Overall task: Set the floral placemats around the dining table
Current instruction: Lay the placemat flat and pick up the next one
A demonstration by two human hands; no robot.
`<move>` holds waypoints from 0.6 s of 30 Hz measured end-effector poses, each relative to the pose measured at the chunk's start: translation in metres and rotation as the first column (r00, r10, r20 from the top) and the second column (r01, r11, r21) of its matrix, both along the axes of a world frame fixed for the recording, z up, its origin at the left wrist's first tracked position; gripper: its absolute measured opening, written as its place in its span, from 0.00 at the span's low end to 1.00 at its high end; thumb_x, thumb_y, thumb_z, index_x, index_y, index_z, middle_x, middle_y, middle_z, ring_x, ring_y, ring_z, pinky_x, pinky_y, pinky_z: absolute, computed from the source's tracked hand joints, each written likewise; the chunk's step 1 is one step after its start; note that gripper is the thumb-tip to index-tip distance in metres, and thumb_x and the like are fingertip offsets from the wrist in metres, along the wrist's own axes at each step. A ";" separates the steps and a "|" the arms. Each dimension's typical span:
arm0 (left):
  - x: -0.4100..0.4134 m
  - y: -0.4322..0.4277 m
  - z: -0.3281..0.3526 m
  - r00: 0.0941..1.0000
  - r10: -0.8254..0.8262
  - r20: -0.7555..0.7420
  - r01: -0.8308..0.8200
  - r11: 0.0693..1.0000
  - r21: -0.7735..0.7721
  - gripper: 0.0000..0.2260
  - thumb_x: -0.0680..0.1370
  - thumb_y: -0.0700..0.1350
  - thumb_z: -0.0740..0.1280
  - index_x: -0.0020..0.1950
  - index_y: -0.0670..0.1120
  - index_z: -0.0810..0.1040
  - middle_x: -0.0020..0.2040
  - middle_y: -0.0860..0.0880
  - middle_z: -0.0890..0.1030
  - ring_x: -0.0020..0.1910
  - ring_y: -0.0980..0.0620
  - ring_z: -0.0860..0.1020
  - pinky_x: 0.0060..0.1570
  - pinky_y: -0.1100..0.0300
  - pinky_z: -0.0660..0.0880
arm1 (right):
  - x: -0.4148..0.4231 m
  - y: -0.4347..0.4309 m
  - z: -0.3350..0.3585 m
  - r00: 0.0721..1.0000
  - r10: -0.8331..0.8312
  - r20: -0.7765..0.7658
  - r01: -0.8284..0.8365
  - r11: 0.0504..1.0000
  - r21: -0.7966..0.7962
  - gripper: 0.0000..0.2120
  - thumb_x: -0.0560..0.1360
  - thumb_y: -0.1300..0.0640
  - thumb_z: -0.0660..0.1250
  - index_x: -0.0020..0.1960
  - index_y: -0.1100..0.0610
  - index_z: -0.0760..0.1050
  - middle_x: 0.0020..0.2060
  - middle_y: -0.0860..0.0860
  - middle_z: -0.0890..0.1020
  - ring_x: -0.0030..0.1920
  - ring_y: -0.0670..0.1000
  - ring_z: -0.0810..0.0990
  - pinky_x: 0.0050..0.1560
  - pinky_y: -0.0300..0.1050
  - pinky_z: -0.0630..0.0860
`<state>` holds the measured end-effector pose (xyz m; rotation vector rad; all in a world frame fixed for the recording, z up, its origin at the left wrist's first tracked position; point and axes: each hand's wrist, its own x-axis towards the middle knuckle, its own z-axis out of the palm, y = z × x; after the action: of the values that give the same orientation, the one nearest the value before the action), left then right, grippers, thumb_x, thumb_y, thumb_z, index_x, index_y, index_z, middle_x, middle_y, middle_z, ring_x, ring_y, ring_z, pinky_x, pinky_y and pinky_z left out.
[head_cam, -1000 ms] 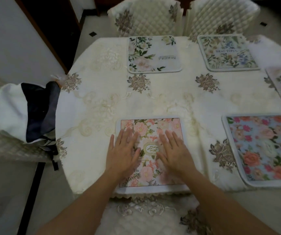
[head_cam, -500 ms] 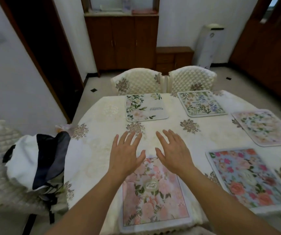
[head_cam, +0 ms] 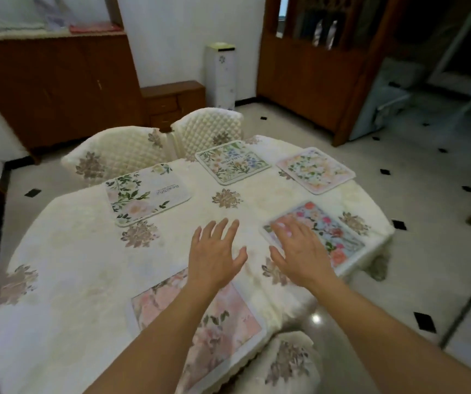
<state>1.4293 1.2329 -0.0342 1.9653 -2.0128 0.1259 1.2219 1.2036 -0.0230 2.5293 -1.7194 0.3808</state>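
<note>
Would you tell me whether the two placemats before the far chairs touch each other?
Apart: the head view shows bare tablecloth between the white leafy placemat and the blue-flowered placemat.

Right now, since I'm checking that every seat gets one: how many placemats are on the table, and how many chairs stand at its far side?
placemats: 5
far-side chairs: 2
Total: 7

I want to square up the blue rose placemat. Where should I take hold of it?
Probably pinch the blue rose placemat by its white border, where it runs along the right edge of the tablecloth, coming from that side. It lies flat, so only a rim offers grip. The right hand, open, is above its other end.
</note>
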 end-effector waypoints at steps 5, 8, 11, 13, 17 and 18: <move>-0.082 -0.034 0.006 0.978 -0.208 -0.018 0.209 0.978 0.012 0.30 0.76 0.65 0.54 0.75 0.53 0.67 0.72 0.49 0.73 0.70 0.44 0.70 0.71 0.43 0.65 | -0.097 0.008 0.007 0.972 -0.234 -0.036 0.234 0.972 -0.010 0.28 0.75 0.41 0.55 0.70 0.54 0.72 0.64 0.58 0.77 0.64 0.61 0.75 0.64 0.58 0.73; -0.134 -0.051 0.009 0.950 -0.312 -0.034 0.312 0.950 0.000 0.30 0.75 0.64 0.55 0.75 0.53 0.67 0.72 0.49 0.73 0.70 0.45 0.70 0.71 0.45 0.65 | -0.149 0.016 0.008 0.940 -0.340 -0.036 0.338 0.940 -0.042 0.25 0.75 0.44 0.62 0.67 0.54 0.75 0.62 0.58 0.79 0.62 0.61 0.77 0.61 0.56 0.75; -0.184 -0.069 0.011 0.922 -0.384 -0.041 0.385 0.923 0.003 0.30 0.75 0.64 0.55 0.74 0.53 0.68 0.71 0.49 0.74 0.69 0.45 0.71 0.70 0.45 0.65 | -0.195 0.021 0.005 0.907 -0.419 -0.040 0.417 0.908 -0.042 0.25 0.75 0.44 0.63 0.68 0.54 0.75 0.62 0.58 0.79 0.61 0.60 0.78 0.59 0.57 0.75; -0.216 -0.081 0.009 0.904 -0.426 -0.040 0.427 0.904 0.017 0.29 0.76 0.64 0.54 0.75 0.54 0.67 0.72 0.48 0.73 0.70 0.45 0.70 0.70 0.44 0.65 | -0.222 0.022 0.003 0.894 -0.448 -0.022 0.445 0.893 -0.066 0.25 0.74 0.44 0.60 0.66 0.55 0.75 0.58 0.56 0.80 0.56 0.58 0.79 0.55 0.53 0.77; -0.282 -0.109 0.003 0.868 -0.497 -0.009 0.497 0.867 0.022 0.29 0.76 0.62 0.56 0.75 0.53 0.66 0.73 0.49 0.72 0.71 0.45 0.69 0.70 0.44 0.65 | -0.283 0.008 -0.010 0.876 -0.481 0.042 0.482 0.868 -0.121 0.23 0.71 0.48 0.65 0.63 0.57 0.78 0.54 0.59 0.82 0.54 0.60 0.80 0.52 0.54 0.78; -0.298 -0.116 0.002 0.863 -0.504 -0.010 0.504 0.863 0.025 0.29 0.76 0.62 0.57 0.75 0.54 0.66 0.73 0.49 0.72 0.71 0.45 0.69 0.70 0.44 0.64 | -0.301 0.001 -0.015 0.869 -0.493 0.042 0.494 0.864 -0.097 0.24 0.72 0.47 0.64 0.64 0.58 0.77 0.56 0.60 0.81 0.56 0.61 0.80 0.53 0.55 0.78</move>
<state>1.1309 1.1166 -0.0319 1.3791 -2.4601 -0.0299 0.9209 1.2049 -0.0381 1.9135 -2.1939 0.4350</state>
